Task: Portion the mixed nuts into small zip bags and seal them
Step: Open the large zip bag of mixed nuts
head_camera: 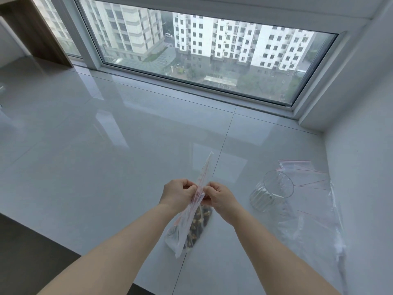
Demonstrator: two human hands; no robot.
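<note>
A clear zip bag [187, 222] with a red seal line hangs above the white sill, seen almost edge-on, with mixed nuts [200, 222] showing dark and tan in its lower half. My left hand [177, 193] pinches the bag's top strip from the left. My right hand [218, 198] pinches the same strip from the right, fingertips nearly meeting. The far end of the strip sticks up past both hands.
A ribbed clear glass jar [272, 191] lies tilted to the right. Several empty zip bags [306, 175] and a large clear plastic bag [319, 228] lie beside the right wall. The glossy white sill [106, 156] runs to a window behind; its front edge drops off at lower left.
</note>
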